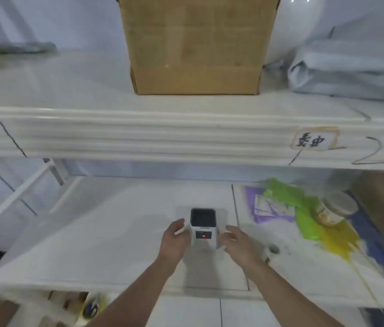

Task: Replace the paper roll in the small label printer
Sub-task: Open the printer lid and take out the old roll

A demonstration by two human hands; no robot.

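The small label printer (204, 228) is a white cube with a dark top and a red light on its front. It stands on the white middle shelf (106, 237). My left hand (173, 239) is cupped at its left side and my right hand (238, 244) at its right side. The fingers of both hands are spread and very close to the casing; the blur hides whether they touch it. A small white paper roll (271, 251) lies on the shelf just right of my right hand.
A cardboard box (195, 43) and grey folded cloth (351, 67) sit on the upper shelf (139, 135). Right of the printer lie a purple sheet (266, 208), green and yellow bags (304, 215) and a lidded jar (334, 211).
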